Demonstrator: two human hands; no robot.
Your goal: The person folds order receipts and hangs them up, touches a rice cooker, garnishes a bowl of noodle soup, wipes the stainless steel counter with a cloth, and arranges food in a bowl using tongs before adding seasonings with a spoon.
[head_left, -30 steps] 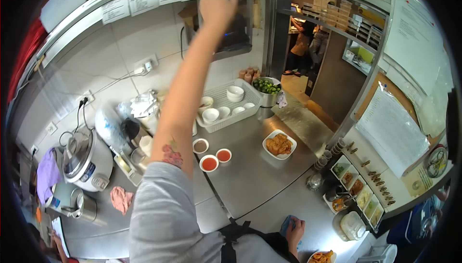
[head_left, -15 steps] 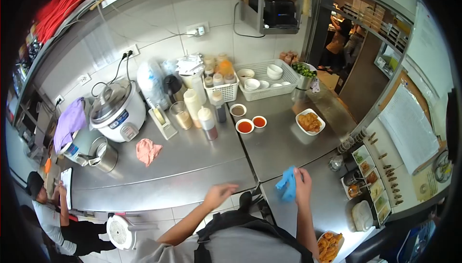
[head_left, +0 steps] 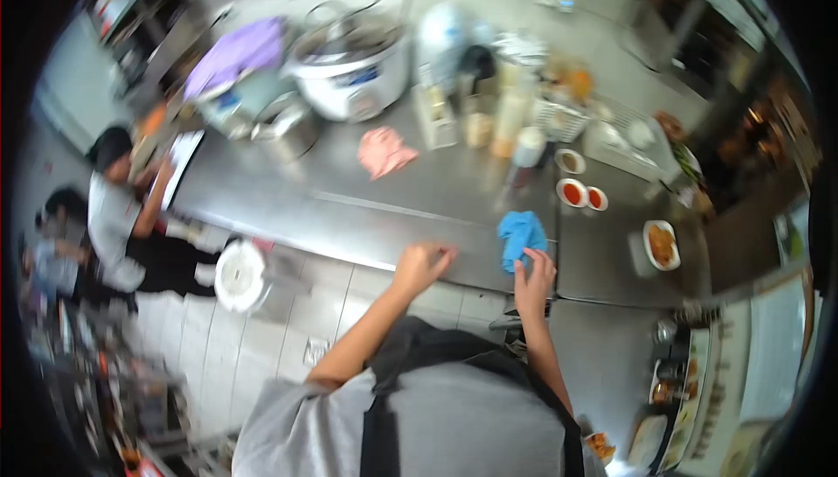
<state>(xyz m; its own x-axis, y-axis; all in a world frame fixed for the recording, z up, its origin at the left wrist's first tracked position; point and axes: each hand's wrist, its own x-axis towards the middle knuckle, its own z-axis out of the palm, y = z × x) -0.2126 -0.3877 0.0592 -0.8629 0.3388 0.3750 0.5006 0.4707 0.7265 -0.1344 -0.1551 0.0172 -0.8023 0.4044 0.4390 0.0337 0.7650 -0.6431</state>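
Note:
My right hand is at the near edge of the steel counter, with its curved fingers on the lower end of a crumpled blue cloth. Blur hides how firmly the fingers grip it. To the left, my left hand hovers by the counter edge, holding nothing, its fingers loosely bent and apart. A crumpled pink cloth lies on the counter beyond that hand. Right of the blue cloth, across the counter seam, are two bowls of red sauce and a bowl of brown sauce.
At the back stand a rice cooker, a metal pot and squeeze bottles. A white bowl of fried food is on the right. A stool stands on the floor at left, near a person holding a clipboard.
My view has swung left. My right hand and the blue cloth have moved from the right-hand counter to beside the seam. My left hand's fingers are more bent than before.

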